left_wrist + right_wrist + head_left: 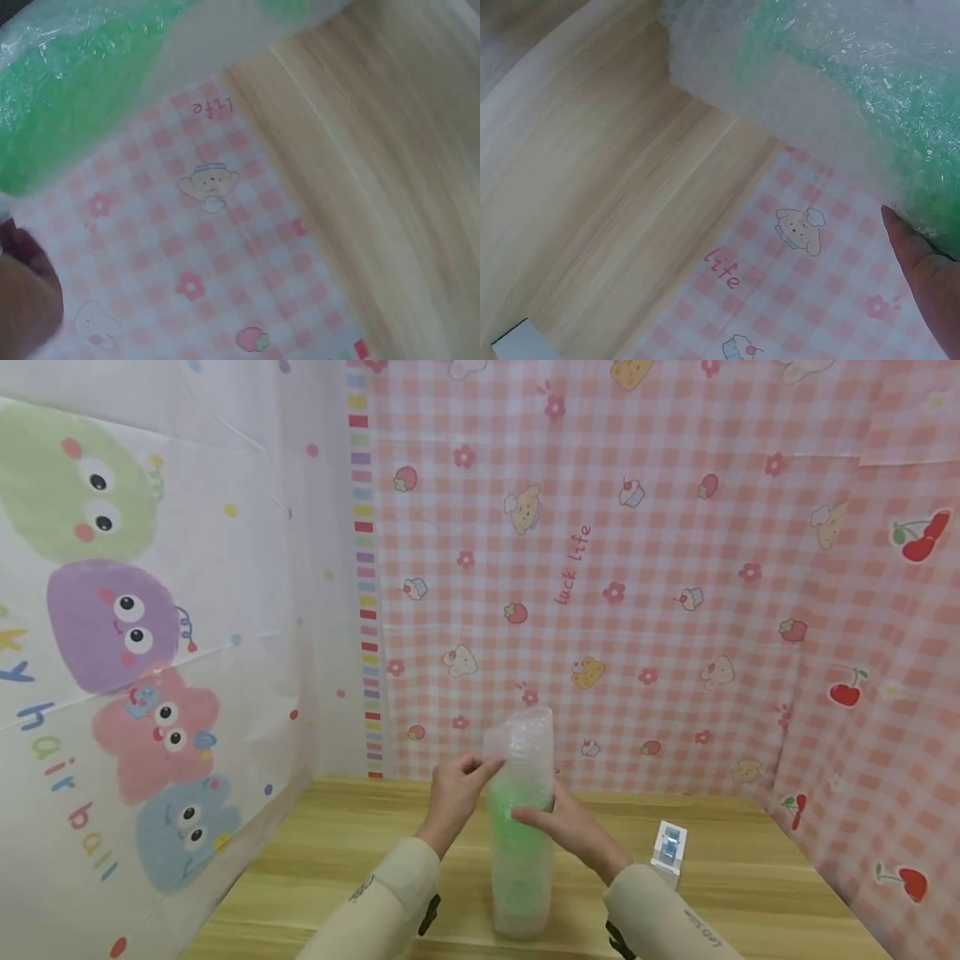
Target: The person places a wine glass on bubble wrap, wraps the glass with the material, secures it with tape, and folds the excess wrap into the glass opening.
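A tall bundle of clear bubble wrap stands upright on the table, with something green showing through it. What the green thing is cannot be told through the wrap. My left hand pinches the loose wrap near the top, on the left side. My right hand grips the bundle from the right at mid-height, thumb across the front and the other fingers mostly hidden behind. The left wrist view shows the green-tinted wrap along its top; the right wrist view has my right hand against the wrap.
A small white holder with a light blue part stands on the wooden table, right of the bundle. Behind the table hangs a pink checked cloth; a white sheet with cartoon figures hangs at the left.
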The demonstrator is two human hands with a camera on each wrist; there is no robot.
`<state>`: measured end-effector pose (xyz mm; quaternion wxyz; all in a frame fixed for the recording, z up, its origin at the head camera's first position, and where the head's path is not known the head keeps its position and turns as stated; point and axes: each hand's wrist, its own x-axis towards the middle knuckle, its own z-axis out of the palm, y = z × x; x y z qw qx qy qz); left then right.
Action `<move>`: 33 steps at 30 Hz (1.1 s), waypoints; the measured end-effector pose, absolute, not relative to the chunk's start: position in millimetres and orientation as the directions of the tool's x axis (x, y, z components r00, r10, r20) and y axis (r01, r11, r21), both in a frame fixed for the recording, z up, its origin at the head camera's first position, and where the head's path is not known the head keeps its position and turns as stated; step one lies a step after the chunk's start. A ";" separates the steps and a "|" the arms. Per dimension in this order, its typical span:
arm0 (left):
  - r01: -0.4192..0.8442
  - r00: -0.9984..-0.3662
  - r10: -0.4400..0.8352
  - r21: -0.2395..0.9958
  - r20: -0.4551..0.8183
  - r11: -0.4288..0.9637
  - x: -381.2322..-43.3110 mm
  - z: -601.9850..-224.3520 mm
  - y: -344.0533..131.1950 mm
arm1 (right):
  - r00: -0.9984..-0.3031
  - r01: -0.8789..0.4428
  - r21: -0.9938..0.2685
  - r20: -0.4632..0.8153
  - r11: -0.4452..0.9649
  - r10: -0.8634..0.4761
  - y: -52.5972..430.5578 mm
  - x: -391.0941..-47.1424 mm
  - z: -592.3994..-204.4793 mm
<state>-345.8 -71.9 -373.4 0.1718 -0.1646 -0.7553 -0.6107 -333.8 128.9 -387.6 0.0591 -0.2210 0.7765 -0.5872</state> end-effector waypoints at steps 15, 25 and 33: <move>0.342 -0.922 0.221 0.936 0.317 0.084 -343.7 -397.9 -56.8 | -0.942 -0.284 -0.936 0.231 0.207 -0.245 128.8 -335.3 -391.5; 0.482 -0.871 0.026 0.844 0.490 0.236 -342.1 -399.2 -48.8 | -0.910 -0.385 -0.805 0.413 0.451 -0.041 122.9 -335.2 -387.0; 0.232 -0.943 0.261 0.970 0.207 0.070 -342.1 -395.2 -52.7 | -0.880 -0.393 -0.734 0.475 0.554 0.005 126.6 -333.9 -381.4</move>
